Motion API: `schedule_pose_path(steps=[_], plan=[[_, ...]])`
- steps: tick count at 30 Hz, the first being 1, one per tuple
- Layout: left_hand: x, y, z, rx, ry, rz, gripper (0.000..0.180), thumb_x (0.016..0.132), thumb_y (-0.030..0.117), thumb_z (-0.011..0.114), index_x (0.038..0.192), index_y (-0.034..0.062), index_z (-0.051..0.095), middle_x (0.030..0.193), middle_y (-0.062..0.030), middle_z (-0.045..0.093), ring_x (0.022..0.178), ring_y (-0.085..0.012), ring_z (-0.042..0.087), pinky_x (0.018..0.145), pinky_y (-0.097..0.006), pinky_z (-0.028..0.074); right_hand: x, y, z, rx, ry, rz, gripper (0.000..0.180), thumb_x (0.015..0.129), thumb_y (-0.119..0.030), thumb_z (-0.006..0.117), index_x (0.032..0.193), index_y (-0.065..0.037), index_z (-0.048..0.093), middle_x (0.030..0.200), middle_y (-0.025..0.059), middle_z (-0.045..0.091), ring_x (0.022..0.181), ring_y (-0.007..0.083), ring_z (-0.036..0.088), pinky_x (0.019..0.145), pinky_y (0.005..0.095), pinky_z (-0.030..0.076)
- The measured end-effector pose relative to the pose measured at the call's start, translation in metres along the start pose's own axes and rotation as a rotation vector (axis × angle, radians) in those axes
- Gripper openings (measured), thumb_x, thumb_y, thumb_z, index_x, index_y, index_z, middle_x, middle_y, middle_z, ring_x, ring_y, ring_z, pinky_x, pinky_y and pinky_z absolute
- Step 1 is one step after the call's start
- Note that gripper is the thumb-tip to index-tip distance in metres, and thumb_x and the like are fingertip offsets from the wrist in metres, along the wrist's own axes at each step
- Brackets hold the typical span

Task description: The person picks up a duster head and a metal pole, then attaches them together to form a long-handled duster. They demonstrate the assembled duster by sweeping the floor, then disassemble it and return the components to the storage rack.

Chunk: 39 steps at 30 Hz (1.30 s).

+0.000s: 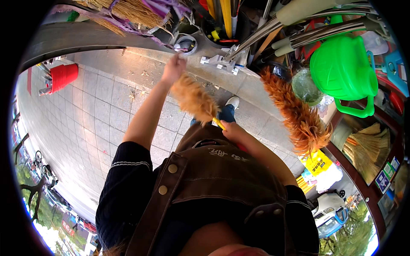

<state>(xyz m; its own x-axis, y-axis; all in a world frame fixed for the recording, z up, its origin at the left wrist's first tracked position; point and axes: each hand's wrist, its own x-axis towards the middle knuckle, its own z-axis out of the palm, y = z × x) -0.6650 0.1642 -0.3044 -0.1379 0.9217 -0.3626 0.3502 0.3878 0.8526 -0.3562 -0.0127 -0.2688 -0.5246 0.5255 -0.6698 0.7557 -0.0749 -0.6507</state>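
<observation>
A tan, fluffy duster (194,98) slants across in front of my apron, its yellow handle (220,123) toward me. My right hand (234,131) is wrapped round that handle, close to my waist. Stretched out ahead, my left hand (174,69) is at the far tip of the fluff, its fingers curled and a little smeared. What they hold, if anything, is hidden. Just beyond the left hand stands a small white tub (185,45) with items in it. A larger reddish-brown feather duster (294,113) is off to the right.
A stone ledge (245,83) runs ahead, with a dark bucket (243,30) of poles and straw brooms (132,15) behind it. To the right are a green watering can (341,68) and metal poles (316,36). Red stacked buckets (64,78) are on the paved ground (94,123) at left.
</observation>
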Motion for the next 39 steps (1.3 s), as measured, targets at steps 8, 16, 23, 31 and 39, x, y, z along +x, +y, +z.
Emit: schedule_pose_path(steps=[8,16,23,31,39], plan=[[-0.205,-0.118,-0.023,0.375,-0.396,-0.365,0.032,0.081,0.025,0.057,0.109,0.0078,0.058,0.084,-0.0156,0.065,0.080,-0.0279,0.063,0.071,-0.036,0.048,0.061,-0.008,-0.006,-0.078,0.106,0.054,0.048,0.079,-0.018,0.053,0.123,-0.002,0.046,0.099,0.0271,0.058,0.088,0.0404,0.058,0.077,0.0453,0.047],[-0.196,-0.123,-0.025,0.239,-0.308,-0.412,0.033,0.082,0.027,0.057,0.110,0.0088,0.058,0.087,-0.0143,0.065,0.082,-0.0269,0.064,0.073,-0.036,0.049,-0.028,-0.027,-0.007,0.347,0.152,0.125,0.029,0.082,-0.013,0.049,0.110,-0.004,0.050,0.073,0.0170,0.060,0.060,0.0312,0.060,0.055,0.0400,0.047],[-0.213,-0.097,-0.017,0.295,-0.324,-0.319,0.033,0.083,0.028,0.056,0.111,0.0100,0.057,0.090,-0.0146,0.065,0.084,-0.0294,0.063,0.075,-0.038,0.049,0.062,-0.068,-0.019,0.869,0.111,0.399,0.012,0.084,-0.013,0.047,0.088,-0.002,0.051,0.060,0.0044,0.051,0.041,0.0141,0.048,0.036,0.0288,0.039],[-0.275,-0.115,-0.014,0.388,-0.262,-0.395,0.035,0.082,0.027,0.056,0.112,0.0073,0.057,0.087,-0.0151,0.065,0.078,-0.0278,0.064,0.071,-0.036,0.049,-0.033,-0.037,-0.039,0.577,-0.411,0.106,0.016,0.083,-0.013,0.051,0.085,0.003,0.053,0.062,0.0084,0.056,0.042,0.0161,0.051,0.040,0.0301,0.042],[-0.313,-0.054,-0.012,0.353,-0.106,-0.395,0.035,0.082,0.026,0.054,0.111,0.0060,0.056,0.085,-0.0144,0.065,0.072,-0.0246,0.063,0.069,-0.035,0.049,-0.109,0.046,-0.081,0.577,-0.098,0.247,0.015,0.083,-0.013,0.049,0.090,0.000,0.054,0.059,0.0044,0.051,0.039,0.0134,0.046,0.038,0.0271,0.039]])
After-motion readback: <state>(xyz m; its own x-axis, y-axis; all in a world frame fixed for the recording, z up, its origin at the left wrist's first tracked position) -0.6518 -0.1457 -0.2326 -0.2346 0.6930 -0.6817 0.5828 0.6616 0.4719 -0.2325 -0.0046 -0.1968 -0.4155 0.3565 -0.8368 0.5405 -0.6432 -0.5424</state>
